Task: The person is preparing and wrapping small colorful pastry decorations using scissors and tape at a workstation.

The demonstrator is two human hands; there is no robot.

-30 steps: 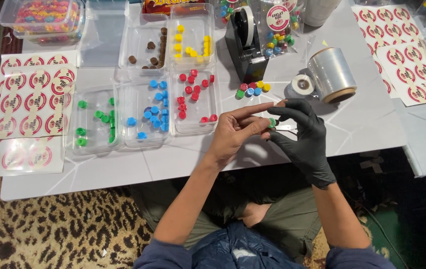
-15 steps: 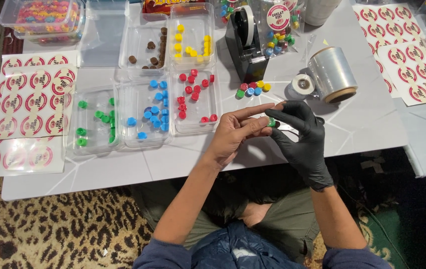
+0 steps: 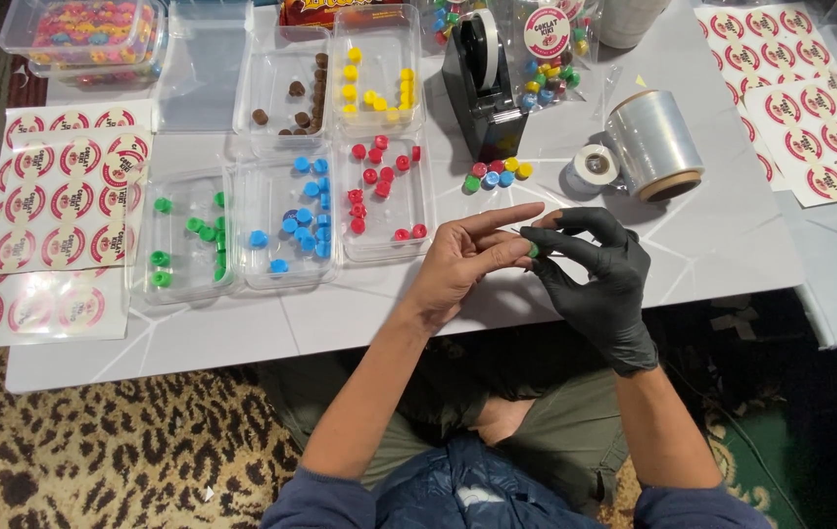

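green candy (image 3: 533, 251) btwn r fingers (image 3: 548, 238)

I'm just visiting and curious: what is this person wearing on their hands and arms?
The right hand wears a black, snug disposable-style glove that ends just past the wrist. The left hand is bare, with no glove. Both forearms are uncovered; dark blue sleeves are pushed up to about the elbows. No watch, ring or bracelet shows.
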